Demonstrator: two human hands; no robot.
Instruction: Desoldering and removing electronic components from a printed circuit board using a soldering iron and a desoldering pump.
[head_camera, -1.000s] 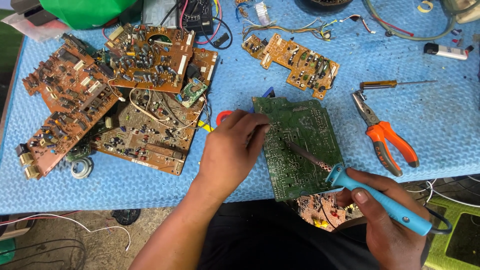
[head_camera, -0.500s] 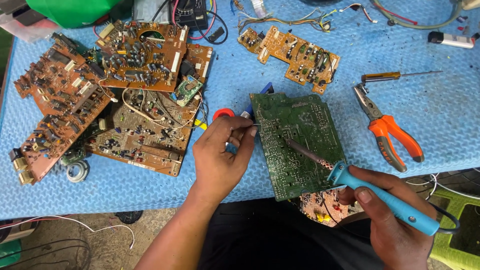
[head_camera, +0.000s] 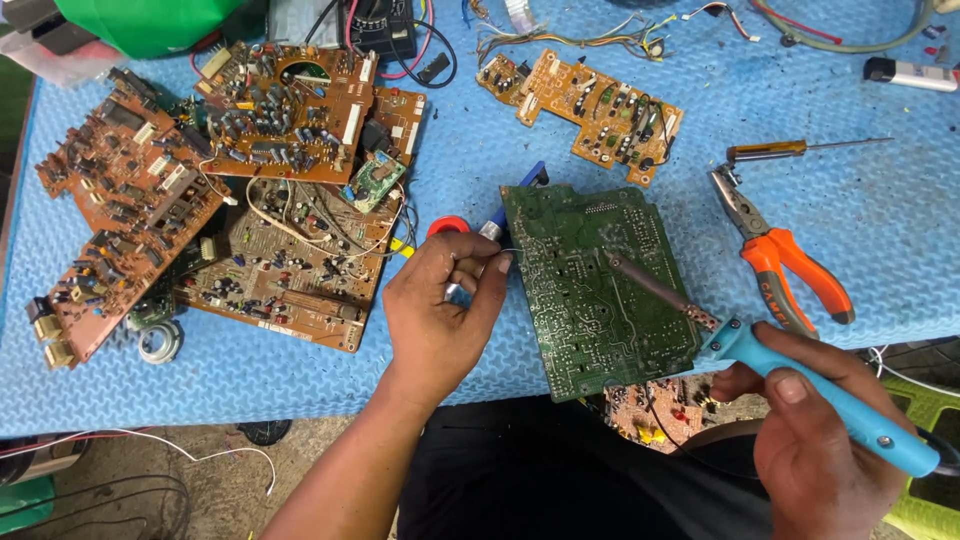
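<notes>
A green circuit board (head_camera: 590, 300) lies solder-side up on the blue mat (head_camera: 850, 230), overhanging its near edge. My right hand (head_camera: 820, 440) grips a blue-handled soldering iron (head_camera: 800, 385), and the metal tip rests on the middle of the board. My left hand (head_camera: 440, 310) is at the board's left edge, fingers closed around a small blue and silver tool (head_camera: 497, 215). The tool's blue end sticks out toward the board's top left corner. A red round part (head_camera: 448, 225) shows just beyond the knuckles.
A heap of brown circuit boards (head_camera: 250, 200) fills the left of the mat. An orange board (head_camera: 590, 105) lies at the back, with orange-handled pliers (head_camera: 790, 270) and a screwdriver (head_camera: 790, 150) to the right. Another board (head_camera: 655, 410) sits under the green one's near edge.
My left hand has slid off the green board to its left edge and closed around the small tool. The soldering iron stays on the board.
</notes>
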